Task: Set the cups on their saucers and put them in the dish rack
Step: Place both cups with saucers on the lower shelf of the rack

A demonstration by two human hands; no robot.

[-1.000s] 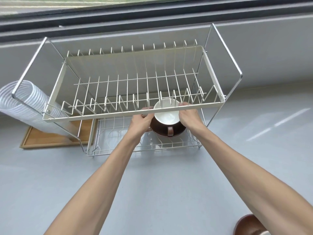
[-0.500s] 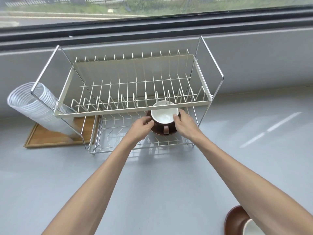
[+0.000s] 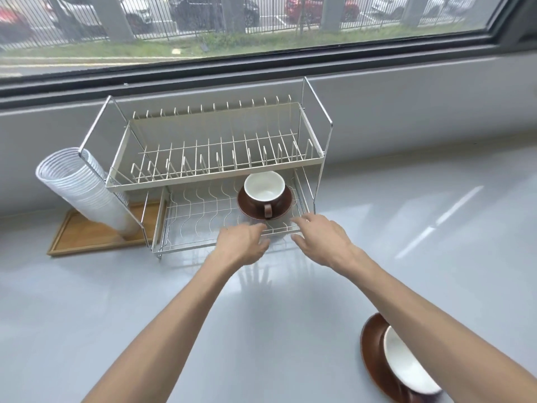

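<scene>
**One cup racked, one waiting**

Both hands, left and right, hover released and empty at the dish rack. A cup sits on its saucer in the lower tier. A second cup and saucer wait near right: probably rigid, breakable, smooth; best lifted by the saucer rim.

Both hands (empty) off cup

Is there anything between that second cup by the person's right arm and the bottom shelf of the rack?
Nothing visible blocks it. The second cup sits on its saucer on the bare counter. The rack has free space on its lower shelf, left of the first cup. The right arm partly covers the second cup.
</scene>
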